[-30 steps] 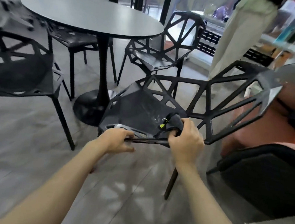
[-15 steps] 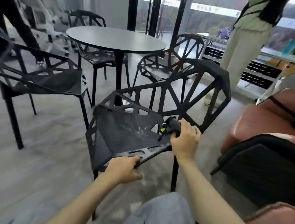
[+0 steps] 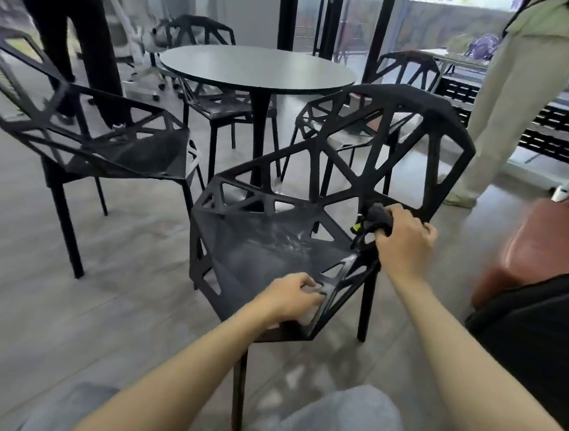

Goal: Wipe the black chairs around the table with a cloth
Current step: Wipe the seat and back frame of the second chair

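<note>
— Chair (image 3: 273, 248) right in front of you: where are your hands on it?

— Your left hand (image 3: 291, 296) curls over the near front edge of the seat, fingers wrapped round the rim. That grip is closed on the chair.

— And the right?

— Your right hand (image 3: 403, 239) is at the seat's right side, where the backrest frame meets it. Its grip is closed round the cloth (image 3: 374, 218), a dark bundle with a small yellow-green tag, pressed against the frame.

— How does the chair stand?

— Upright on the floor (image 3: 61, 316), its open-lattice back to the right and away from you. Pale smears show on the middle of the seat.

— The other chairs?

— One to your left (image 3: 110, 145), well apart from yours. Two more stand close by the round worktop (image 3: 258, 65): one behind it on the left (image 3: 206, 33), one on the right (image 3: 405, 71), partly hidden behind your chair's back.

— Anything else about?

— A person in dark trousers (image 3: 69, 24) stands at far left, another in pale trousers (image 3: 513, 98) at far right. A reddish-brown seat (image 3: 549, 238) and a black one (image 3: 533, 340) sit to your right. Your knee in grey-blue cloth (image 3: 337, 426) shows at the bottom.
</note>
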